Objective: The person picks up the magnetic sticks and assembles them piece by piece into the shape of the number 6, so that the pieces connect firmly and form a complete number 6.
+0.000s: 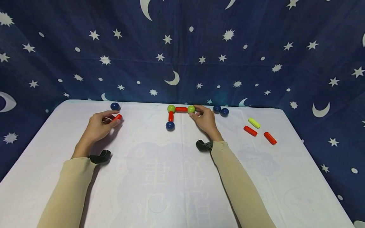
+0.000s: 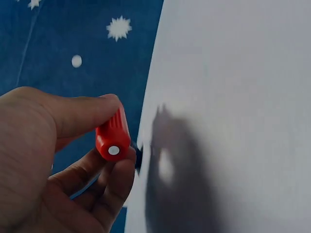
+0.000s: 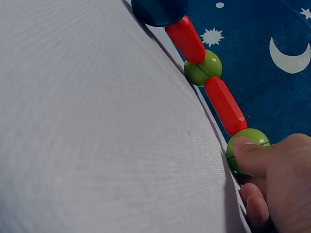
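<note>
My left hand (image 1: pixel 98 128) pinches a red rod (image 2: pixel 114 136) between thumb and fingers; the white dot on the rod's end faces the left wrist view. Just beyond those fingers lies a blue ball (image 1: pixel 115 106). At the middle back of the table, two green balls are joined by a red rod (image 1: pixel 181 109), and a second red rod (image 1: pixel 170 116) runs from the left green ball (image 1: pixel 171 108) toward me to a blue ball (image 1: pixel 170 126). With thumb and fingers, my right hand (image 1: pixel 206 120) grips the right green ball (image 3: pixel 250 141) at the end of this chain.
Two blue balls (image 1: pixel 224 112) sit to the right of my right hand. Farther right lie a yellow-green rod (image 1: pixel 254 123) and two red rods (image 1: pixel 270 138). A dark blue curtain (image 1: pixel 182 63) with stars and moons hangs behind the white-covered table (image 1: pixel 171 190).
</note>
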Demonstrator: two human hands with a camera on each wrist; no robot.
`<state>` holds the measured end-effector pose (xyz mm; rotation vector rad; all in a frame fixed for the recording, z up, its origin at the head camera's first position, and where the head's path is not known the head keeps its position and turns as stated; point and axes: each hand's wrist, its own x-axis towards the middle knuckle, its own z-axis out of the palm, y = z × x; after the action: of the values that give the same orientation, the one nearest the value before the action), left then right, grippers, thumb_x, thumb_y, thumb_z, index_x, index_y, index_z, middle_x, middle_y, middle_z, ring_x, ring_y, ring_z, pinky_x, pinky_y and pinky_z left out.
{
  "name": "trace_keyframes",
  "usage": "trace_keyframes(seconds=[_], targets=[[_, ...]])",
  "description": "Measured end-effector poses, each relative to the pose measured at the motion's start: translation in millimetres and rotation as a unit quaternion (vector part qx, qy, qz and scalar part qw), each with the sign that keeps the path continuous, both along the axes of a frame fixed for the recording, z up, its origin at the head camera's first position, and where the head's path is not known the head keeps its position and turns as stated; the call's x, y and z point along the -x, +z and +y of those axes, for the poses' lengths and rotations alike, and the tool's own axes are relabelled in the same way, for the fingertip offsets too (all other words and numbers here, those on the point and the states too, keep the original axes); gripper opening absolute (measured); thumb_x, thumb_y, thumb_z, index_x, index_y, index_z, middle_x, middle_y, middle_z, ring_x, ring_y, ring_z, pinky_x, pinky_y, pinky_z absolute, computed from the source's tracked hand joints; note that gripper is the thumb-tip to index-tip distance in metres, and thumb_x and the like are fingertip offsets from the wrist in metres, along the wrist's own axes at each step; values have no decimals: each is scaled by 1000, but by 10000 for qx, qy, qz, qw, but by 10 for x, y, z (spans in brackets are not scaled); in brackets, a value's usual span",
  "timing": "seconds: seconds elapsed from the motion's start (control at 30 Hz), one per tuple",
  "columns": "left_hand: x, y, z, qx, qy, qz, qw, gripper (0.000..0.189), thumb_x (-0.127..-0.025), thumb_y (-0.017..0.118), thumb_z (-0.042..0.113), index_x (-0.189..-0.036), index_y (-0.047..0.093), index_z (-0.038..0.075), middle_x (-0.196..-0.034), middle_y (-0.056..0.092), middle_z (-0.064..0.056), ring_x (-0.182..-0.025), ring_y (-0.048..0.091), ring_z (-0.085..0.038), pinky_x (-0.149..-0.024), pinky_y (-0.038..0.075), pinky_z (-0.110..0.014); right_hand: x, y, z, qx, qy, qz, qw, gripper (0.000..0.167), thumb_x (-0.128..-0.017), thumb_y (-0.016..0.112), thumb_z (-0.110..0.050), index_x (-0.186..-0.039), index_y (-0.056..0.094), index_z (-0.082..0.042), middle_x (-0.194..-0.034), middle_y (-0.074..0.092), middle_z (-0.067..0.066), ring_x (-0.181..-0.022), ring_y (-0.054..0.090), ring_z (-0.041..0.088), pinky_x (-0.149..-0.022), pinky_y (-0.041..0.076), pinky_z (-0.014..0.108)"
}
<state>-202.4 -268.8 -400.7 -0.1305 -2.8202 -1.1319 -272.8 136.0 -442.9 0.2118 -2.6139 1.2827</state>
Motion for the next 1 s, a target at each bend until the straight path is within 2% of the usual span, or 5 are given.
trace_keyframes(seconds=[0.17, 0.4, 0.67, 0.77, 1.0], targets=[[18, 39, 143, -125, -318, 190, 9992, 38, -99, 65, 12, -135, 63, -1, -115, 66, -28, -94, 64, -38, -79, 50, -40, -5, -1, 6, -5, -13, -2, 10000, 43, -92, 77, -16, -132, 67, -5, -118, 73, 10, -87, 62, 21, -74, 42, 31], [29, 51, 374, -239, -699, 6, 9973, 38, -100, 64, 13, -135, 62, 0, -113, 68, -24, -95, 67, -36, -81, 52, -41, -14, -5, 13, 42, 31, -21, 10000, 43, -92, 77, -15, -132, 67, -5, -117, 73, 11, -87, 61, 21, -75, 43, 32], [11, 43, 669, -1066, -1015, -206, 9889, 42, -95, 69, 7, -135, 60, -4, -112, 69, -24, -94, 69, -33, -75, 50, -19, -11, -5, 6, 56, 18, -30, 10000, 43, -92, 77, -15, -132, 67, -5, -117, 73, 11, -88, 61, 21, -77, 43, 32], [-16, 49, 788, -1261, -1106, -299, 9854, 43, -94, 70, 4, -134, 60, -5, -113, 68, -24, -94, 69, -33, -75, 51, -18, -12, -2, 0, 82, 7, -49, 10000, 43, -92, 77, -16, -132, 67, -5, -117, 73, 11, -88, 61, 21, -76, 43, 33], [-75, 29, 1002, -1630, -1310, -535, 9764, 45, -92, 69, 0, -135, 59, -5, -114, 68, -24, -95, 69, -32, -77, 52, -19, -16, 4, -4, 68, 16, -17, 10000, 43, -92, 77, -16, -132, 67, -5, -115, 73, 10, -88, 61, 22, -86, 36, 37]])
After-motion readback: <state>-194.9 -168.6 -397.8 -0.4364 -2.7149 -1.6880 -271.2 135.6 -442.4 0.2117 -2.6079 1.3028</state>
